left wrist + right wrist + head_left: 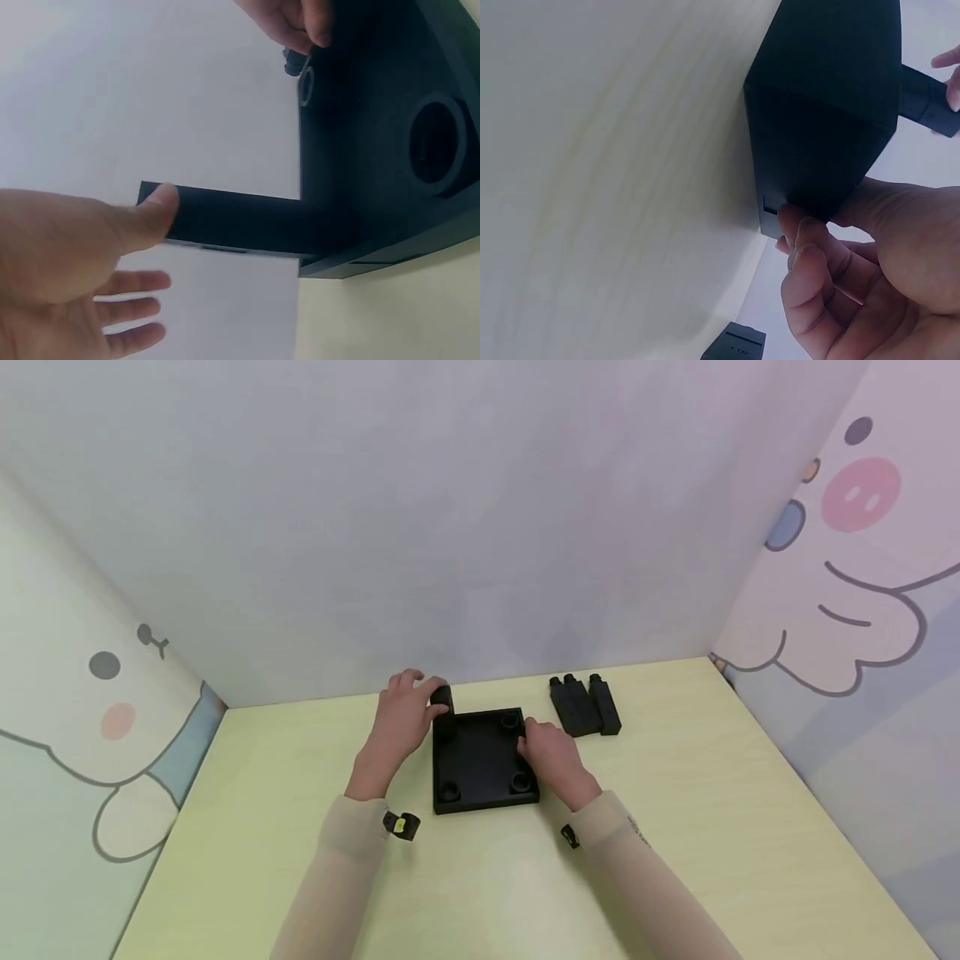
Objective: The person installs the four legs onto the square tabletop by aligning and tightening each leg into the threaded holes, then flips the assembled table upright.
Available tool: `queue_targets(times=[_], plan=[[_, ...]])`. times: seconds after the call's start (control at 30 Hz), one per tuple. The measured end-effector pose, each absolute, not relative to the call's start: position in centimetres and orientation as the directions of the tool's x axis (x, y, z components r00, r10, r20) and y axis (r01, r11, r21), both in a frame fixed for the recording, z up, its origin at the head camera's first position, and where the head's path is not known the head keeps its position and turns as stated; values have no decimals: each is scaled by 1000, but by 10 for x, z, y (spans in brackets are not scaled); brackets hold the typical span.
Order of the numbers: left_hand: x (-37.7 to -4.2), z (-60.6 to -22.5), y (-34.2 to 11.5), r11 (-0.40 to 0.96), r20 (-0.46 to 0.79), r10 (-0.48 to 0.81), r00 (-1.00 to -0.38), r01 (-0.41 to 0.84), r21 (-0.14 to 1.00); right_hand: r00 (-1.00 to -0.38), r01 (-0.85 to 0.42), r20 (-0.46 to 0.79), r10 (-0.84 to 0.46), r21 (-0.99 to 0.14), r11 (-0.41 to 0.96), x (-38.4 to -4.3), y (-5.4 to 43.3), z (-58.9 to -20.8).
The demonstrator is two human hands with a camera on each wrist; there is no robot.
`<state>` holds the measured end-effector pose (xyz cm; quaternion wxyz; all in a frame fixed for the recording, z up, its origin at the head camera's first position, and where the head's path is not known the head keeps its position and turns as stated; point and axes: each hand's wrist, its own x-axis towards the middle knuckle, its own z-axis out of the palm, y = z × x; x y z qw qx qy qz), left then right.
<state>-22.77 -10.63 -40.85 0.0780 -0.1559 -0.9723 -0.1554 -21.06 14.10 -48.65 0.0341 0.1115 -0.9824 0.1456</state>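
A square black tabletop (480,764) lies underside up, with a raised rim and round sockets at its corners. At its back left corner a black table leg (444,700) stands upright. My left hand (401,717) pinches this leg near its top; in the left wrist view the thumb lies along the leg (232,219) and the other fingers are spread beyond it. The leg's lower end is hidden in the dark corner. My right hand (553,755) grips the right rim of the tabletop, fingers on the outer side (810,150) and thumb over the edge.
Three more black legs (585,706) with threaded ends lie side by side at the back right. The pale wooden table (300,860) meets a grey wall (465,527) at the back. Cartoon-printed panels (840,568) stand at both sides.
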Motion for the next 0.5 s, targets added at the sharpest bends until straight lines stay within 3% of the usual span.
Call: queue_targets(times=[0.2, 0.5], plan=[[-230, -408, -115, 859, 145, 368, -918, 396, 326, -973, -229, 86, -213, -284, 931, -211, 141, -488], [-229, -415, -113, 860, 137, 292, -947, 323, 395, -971, -237, 99, -218, -270, 933, -212, 141, -492]])
